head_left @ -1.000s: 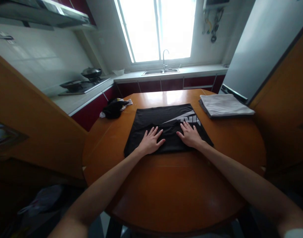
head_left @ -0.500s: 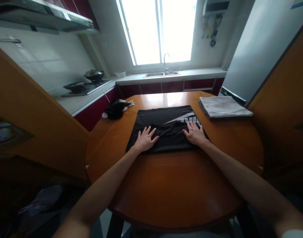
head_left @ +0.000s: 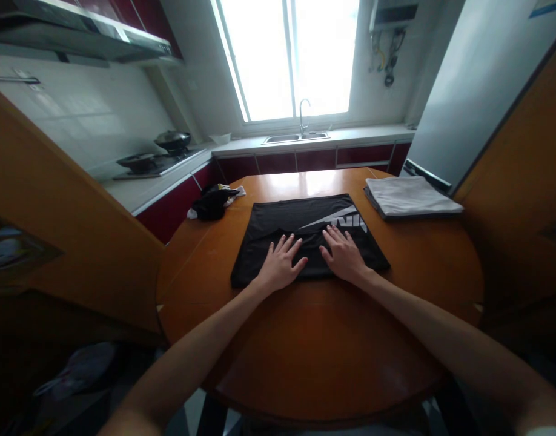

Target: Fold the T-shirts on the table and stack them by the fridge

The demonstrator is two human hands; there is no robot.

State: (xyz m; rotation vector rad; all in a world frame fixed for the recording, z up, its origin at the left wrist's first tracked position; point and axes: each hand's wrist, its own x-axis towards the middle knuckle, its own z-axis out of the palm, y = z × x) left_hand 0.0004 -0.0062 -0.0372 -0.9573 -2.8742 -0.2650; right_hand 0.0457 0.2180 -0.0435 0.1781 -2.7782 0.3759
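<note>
A black garment with a light grey printed logo lies folded and flat on the wooden table. My left hand rests palm down on its near half, left of the middle, with the fingers spread. To the right of it, my right hand also lies flat on the cloth, its fingertips near the lower edge of the logo. A gap of dark fabric separates the two hands. Neither hand grips anything.
A folded stack of light and dark cloth sits at the table's back right. Crumpled black and white clothing lies at the back left. Beyond are a stove with pans, a sink and a fridge.
Both hands have moved closer together over the black garment, my left hand to the right and slightly nearer, my right hand to the left. The garment's near right corner is now uncovered.
</note>
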